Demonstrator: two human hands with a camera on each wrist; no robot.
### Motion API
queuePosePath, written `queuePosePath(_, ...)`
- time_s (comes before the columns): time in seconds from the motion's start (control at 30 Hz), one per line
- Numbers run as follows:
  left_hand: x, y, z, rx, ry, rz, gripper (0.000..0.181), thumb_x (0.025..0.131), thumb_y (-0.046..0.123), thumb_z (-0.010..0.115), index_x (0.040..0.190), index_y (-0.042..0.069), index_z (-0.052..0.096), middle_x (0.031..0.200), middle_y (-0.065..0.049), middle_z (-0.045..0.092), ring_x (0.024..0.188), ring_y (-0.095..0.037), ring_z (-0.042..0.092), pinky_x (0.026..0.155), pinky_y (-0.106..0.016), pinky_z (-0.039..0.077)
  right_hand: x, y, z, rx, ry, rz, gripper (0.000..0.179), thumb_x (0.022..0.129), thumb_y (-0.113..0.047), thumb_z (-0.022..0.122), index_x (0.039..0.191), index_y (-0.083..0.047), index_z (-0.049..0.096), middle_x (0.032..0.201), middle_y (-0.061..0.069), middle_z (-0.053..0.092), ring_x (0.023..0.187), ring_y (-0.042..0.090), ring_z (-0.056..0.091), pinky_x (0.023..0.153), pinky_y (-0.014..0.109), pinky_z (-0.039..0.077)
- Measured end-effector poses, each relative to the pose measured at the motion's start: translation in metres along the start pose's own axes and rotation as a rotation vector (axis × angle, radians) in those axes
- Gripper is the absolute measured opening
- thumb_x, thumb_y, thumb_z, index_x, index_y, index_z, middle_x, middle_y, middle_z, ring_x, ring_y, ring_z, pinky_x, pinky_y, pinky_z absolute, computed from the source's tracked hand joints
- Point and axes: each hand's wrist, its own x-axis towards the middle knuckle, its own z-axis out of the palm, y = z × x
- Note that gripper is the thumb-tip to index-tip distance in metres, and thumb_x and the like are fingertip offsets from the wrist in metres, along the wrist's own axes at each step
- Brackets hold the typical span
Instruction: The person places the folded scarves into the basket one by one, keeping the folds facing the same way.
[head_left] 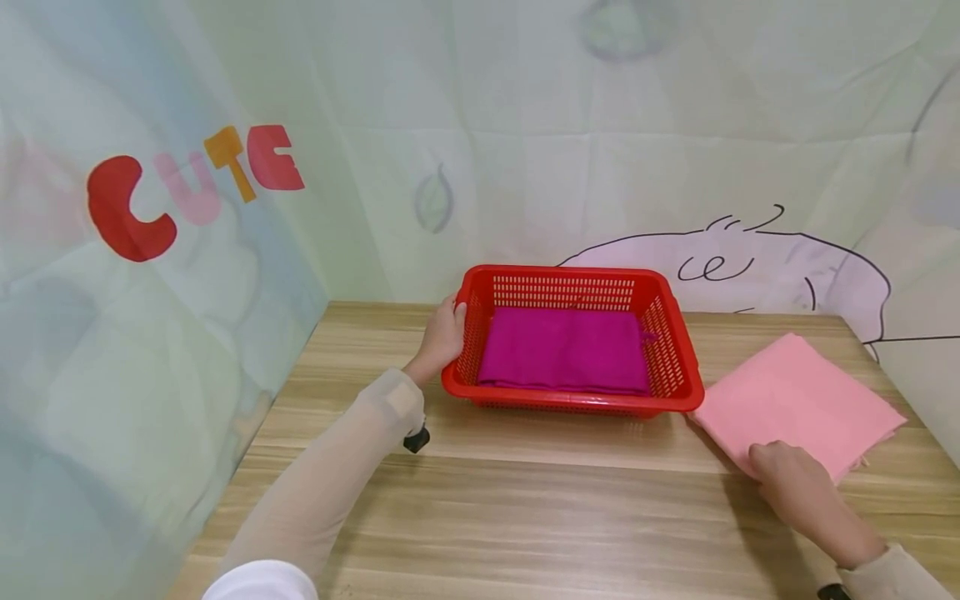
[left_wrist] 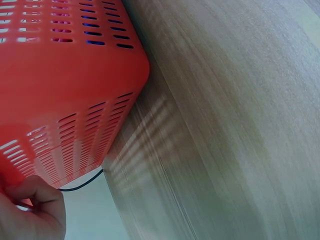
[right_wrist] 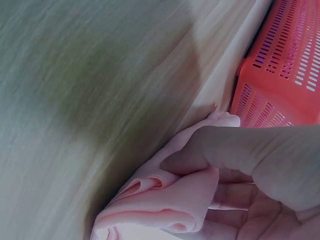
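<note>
A red plastic basket (head_left: pixel 573 402) with slotted walls stands at the back middle of the table. Folded flat inside it lies a magenta cloth (head_left: pixel 566 350). My left hand (head_left: pixel 442 337) grips the basket's left rim; the left wrist view shows its curled fingers (left_wrist: pixel 42 197) at the rim. To the basket's right is a folded pink cloth (head_left: pixel 802 400), its left corner close to the basket. My right hand (head_left: pixel 798 492) pinches the near edge of this cloth, thumb on one side and fingers on the other, where the folded layers show in the right wrist view.
The wood-grain table (head_left: pixel 525 517) carries the basket and the pink cloth. Behind and to the left hangs a printed curtain (head_left: pixel 510 192) with the letters CUTE, close to the table's edges. A dark cord (left_wrist: pixel 82 185) shows beyond the basket in the left wrist view.
</note>
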Motion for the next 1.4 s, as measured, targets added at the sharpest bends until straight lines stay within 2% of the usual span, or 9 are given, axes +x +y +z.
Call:
queuePosePath(0.3, 0.0, -0.001, 0.0, -0.006, -0.009, 0.003, 0.039, 0.11, 0.016, 0.036, 0.141, -0.007, 0.042, 0.107, -0.022, 0.06, 0.089, -0.031, 0.063, 0.078, -0.042, 0.058, -0.001, -0.001, -0.001, 0.004, -0.026, 0.005, 0.04, 0.058, 0.011, 0.08, 0.069, -0.009, 0.047, 0.063, 0.003, 0.049, 0.055, 0.024, 0.052, 0.046, 0.04, 0.044)
queuePosePath(0.97, 0.001, -0.002, 0.0, -0.005, -0.003, 0.001, 0.042, 0.11, 0.017, 0.035, 0.144, -0.007, 0.04, 0.111, -0.023, 0.06, 0.092, -0.032, 0.063, 0.081, -0.042, 0.057, -0.008, -0.005, -0.001, 0.027, -0.043, 0.012, 0.037, 0.06, 0.013, 0.072, 0.068, -0.011, 0.045, 0.063, 0.001, 0.049, 0.055, 0.018, 0.049, 0.047, 0.036, 0.043)
queuePosePath(1.4, 0.001, -0.002, 0.001, 0.015, 0.008, 0.013, 0.042, 0.11, 0.016, 0.034, 0.146, -0.007, 0.039, 0.107, -0.023, 0.062, 0.088, -0.031, 0.064, 0.078, -0.042, 0.057, -0.013, -0.007, 0.0, 0.002, -0.05, -0.024, 0.044, 0.057, 0.013, 0.079, 0.069, -0.011, 0.043, 0.062, -0.001, 0.045, 0.055, 0.014, 0.046, 0.047, 0.033, 0.041)
